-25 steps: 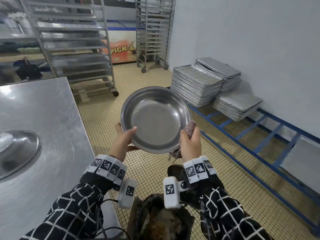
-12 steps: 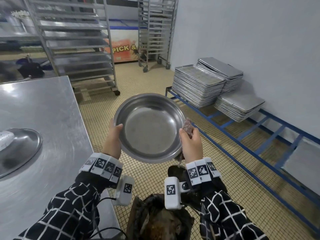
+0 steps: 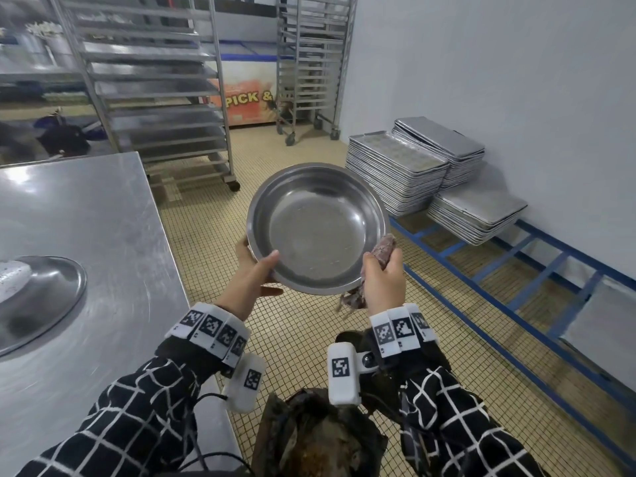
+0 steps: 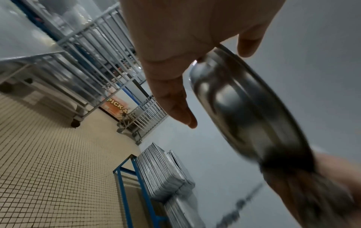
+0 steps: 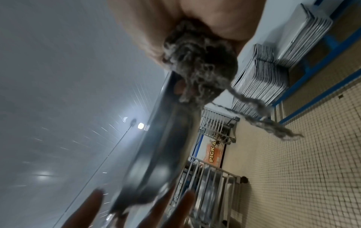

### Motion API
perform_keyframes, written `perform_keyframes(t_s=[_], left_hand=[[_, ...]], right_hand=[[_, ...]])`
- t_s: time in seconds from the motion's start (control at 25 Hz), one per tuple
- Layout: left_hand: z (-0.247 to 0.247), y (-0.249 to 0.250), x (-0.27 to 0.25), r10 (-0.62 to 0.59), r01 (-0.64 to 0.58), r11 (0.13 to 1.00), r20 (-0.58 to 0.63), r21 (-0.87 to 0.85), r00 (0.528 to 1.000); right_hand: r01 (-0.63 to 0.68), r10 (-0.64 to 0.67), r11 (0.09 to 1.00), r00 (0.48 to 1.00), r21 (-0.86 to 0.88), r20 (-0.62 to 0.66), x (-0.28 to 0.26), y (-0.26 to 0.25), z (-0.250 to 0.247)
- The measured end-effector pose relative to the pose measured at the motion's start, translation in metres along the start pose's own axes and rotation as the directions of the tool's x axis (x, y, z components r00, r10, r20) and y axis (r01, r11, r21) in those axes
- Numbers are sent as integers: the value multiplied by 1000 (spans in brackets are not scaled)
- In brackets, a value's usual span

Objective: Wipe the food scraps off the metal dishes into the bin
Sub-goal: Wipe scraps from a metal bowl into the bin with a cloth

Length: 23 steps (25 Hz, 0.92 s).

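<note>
Your left hand [image 3: 250, 277] hides its fingers behind the metal dish [image 3: 318, 228]. The bin [image 3: 320, 438] is cut off at the near edge; the dish blurs in both wrist views.

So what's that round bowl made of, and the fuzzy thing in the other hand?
The bowl looks like steel: grey, smooth and shiny, with light glinting off it. The fuzzy thing is a rag, probably cloth or yarn: dull grey-brown, curly and frayed, with loose strings hanging down. Its exact fibre can't be told.
</note>
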<state>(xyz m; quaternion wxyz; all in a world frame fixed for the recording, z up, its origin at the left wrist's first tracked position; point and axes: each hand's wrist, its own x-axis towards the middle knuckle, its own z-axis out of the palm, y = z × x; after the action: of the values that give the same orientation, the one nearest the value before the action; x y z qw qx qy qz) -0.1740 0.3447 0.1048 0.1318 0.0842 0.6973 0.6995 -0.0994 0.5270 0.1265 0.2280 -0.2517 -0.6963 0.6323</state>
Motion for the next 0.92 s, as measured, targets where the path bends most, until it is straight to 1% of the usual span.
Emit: perform_keyframes(t_s=[0.04, 0.08, 0.16, 0.2, 0.24, 0.28, 0.32, 0.36, 0.4, 0.44, 0.52, 0.6, 0.68, 0.8, 0.88, 0.92], left_hand=[[-6, 6, 1, -4, 3, 998, -18, -60, 1000], [-12, 12, 1, 10, -10, 995, 3, -102, 1000], [-31, 18, 1, 57, -40, 986, 100, -161, 993], [-39, 21, 1, 60, -32, 983, 153, -180, 986], [-45, 22, 1, 36, -3, 984, 184, -180, 982], [-49, 21, 2, -7, 37, 987, 186, -159, 983], [-51, 19, 3, -46, 65, 988, 141, -140, 989], [-51, 15, 5, -72, 78, 989, 58, -124, 996], [-49, 10, 7, -78, 75, 992, -34, -99, 996], [-46, 7, 6, -65, 58, 995, -97, -79, 993], [-35, 4, 2, -16, 8, 998, -140, -58, 990], [-27, 2, 0, 14, -25, 998, -170, -62, 985], [-21, 1, 0, 12, -29, 997, -228, -71, 974], [-20, -3, 4, -8, -4, 999, -300, -38, 954], [-20, -2, 3, -4, -5, 1000, -327, -27, 945], [-21, -2, 3, -8, -5, 999, -337, -39, 942]], right_hand=[[4, -3, 1000, 999, -28, 37, 4, -1, -5], [9, -4, 998, 996, -61, 86, 7, -2, -10], [31, -5, 991, 980, -131, 199, 15, -3, -17], [41, -1, 987, 968, -155, 251, 19, -3, -19], [46, 9, 983, 956, -179, 292, 21, -3, -19], [48, 16, 979, 950, -198, 312, 21, -3, -18], [54, 15, 976, 950, -210, 312, 21, -3, -17], [58, 7, 975, 955, -213, 295, 19, -3, -16], [56, 2, 976, 963, -209, 269, 17, -3, -14], [55, -4, 977, 971, -206, 241, 14, -1, -12], [54, -5, 976, 975, -213, 223, 7, 1, -6], [28, 41, 968, 963, -249, 266, 3, 6, 1], [-11, 120, 947, 939, -321, 322, 2, 10, 9], [-21, 202, 901, 904, -433, 377, -1, 18, 17], [-23, 187, 906, 917, -422, 352, -6, 23, 18], [-7, 148, 921, 932, -390, 330, -9, 25, 19]])
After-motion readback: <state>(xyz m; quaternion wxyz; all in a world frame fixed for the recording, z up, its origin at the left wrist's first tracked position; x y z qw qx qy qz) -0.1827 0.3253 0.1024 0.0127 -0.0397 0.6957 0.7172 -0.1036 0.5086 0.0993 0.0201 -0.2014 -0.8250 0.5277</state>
